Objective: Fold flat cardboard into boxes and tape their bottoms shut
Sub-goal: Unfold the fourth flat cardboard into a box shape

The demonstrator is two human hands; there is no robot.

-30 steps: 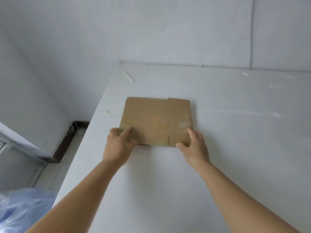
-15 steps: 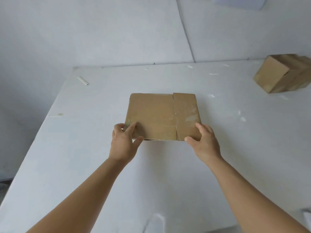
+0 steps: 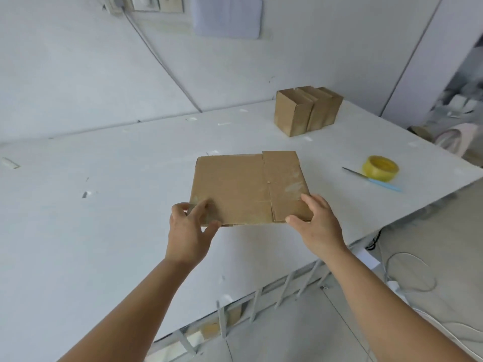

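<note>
We hold the flat cardboard (image 3: 248, 188) by its near corners, left hand (image 3: 189, 226) and right hand (image 3: 317, 223) pinching it, seemingly just above the tabletop (image 3: 104, 231). Next we must open it into a box; tape (image 3: 380, 168) waits nearby.

We count one flat cardboard blank (image 3: 248, 188) on the worktop (image 3: 104, 231). Beyond it, toward the wall: three folded boxes (image 3: 307, 111) in a row. Right of the blank: one yellow tape roll (image 3: 380, 168) and one blue-handled blade (image 3: 372, 179). Two hands (image 3: 189, 228) (image 3: 320, 226) in view.
</note>
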